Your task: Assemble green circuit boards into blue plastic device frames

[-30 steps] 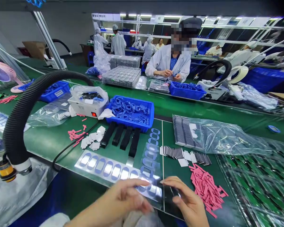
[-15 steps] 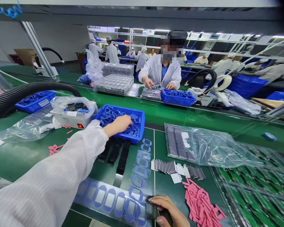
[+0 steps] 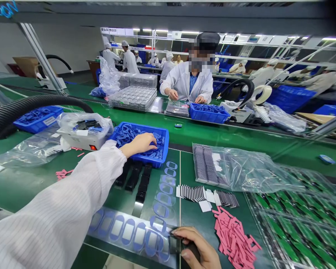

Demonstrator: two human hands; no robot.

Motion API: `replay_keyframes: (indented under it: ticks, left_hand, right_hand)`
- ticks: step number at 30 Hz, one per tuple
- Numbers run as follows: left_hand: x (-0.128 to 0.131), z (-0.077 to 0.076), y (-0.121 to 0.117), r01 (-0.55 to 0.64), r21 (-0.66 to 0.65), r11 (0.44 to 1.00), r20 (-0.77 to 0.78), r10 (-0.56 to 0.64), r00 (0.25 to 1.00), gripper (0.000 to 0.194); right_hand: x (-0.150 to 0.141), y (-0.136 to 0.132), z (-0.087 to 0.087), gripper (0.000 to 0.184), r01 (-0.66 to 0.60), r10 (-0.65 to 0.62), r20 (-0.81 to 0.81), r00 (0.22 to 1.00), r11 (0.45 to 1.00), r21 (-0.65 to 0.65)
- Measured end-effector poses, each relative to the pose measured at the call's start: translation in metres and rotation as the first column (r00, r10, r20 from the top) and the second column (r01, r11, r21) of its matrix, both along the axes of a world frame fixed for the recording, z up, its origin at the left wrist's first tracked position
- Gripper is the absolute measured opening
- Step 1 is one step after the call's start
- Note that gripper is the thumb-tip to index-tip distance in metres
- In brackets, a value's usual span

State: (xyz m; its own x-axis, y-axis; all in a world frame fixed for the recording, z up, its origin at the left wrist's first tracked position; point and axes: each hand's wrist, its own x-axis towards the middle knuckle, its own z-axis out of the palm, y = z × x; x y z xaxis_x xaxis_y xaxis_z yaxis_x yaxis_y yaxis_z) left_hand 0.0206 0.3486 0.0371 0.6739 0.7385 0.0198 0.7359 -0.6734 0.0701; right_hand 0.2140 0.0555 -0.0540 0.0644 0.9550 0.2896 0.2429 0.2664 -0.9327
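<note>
My left hand (image 3: 140, 144) reaches into a blue bin (image 3: 166, 144) full of small blue plastic parts (image 3: 128, 135). Its fingers curl down among them, and the fingertips are partly hidden, so I cannot make out what they pinch. Low in the view, my right hand (image 3: 200, 246) has its thumb and fingers round a dark black plastic part (image 3: 194, 251), mostly covered by the hand. Beside it lies a clear film strip with blue-rimmed oval stickers (image 3: 128, 230). Several black parts (image 3: 143, 183) are lined up just below the bin.
Pink strips (image 3: 235, 237) are heaped to the right, near white-and-black pads (image 3: 193, 193) and a clear bag (image 3: 249, 172). Green circuit boards (image 3: 291, 224) fill trays at far right. A black hose (image 3: 39, 102) arches at left. Across the green belt (image 3: 145, 116) sits a co-worker (image 3: 189, 84).
A small blue-rimmed item now shows on the belt near the co-worker, and another at right has shifted rightward. The co-worker's hand has shifted over the tray. My hands keep nearly the same pose.
</note>
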Motion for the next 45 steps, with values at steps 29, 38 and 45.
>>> replay_keyframes:
  ticks: [29,38,45]
  left_hand:
    - [-0.002,-0.002,-0.3,0.531,-0.757,0.381,0.46,0.887,0.02,0.018]
    - [-0.019,-0.034,-0.343,0.445,-0.619,0.646,0.779,0.576,0.248,0.017]
    - [-0.025,-0.024,-0.342,0.793,-0.552,0.258,0.376,0.926,-0.039,0.023]
  right_hand:
    - [-0.041,-0.029,0.033,0.027,0.371,-0.347,-0.133,0.928,0.88,0.295]
    - [-0.076,-0.058,0.044,0.034,0.232,-0.227,-0.177,0.958,0.973,0.007]
    - [-0.059,-0.04,0.071,0.032,0.087,-0.088,-0.016,0.996,0.921,0.379]
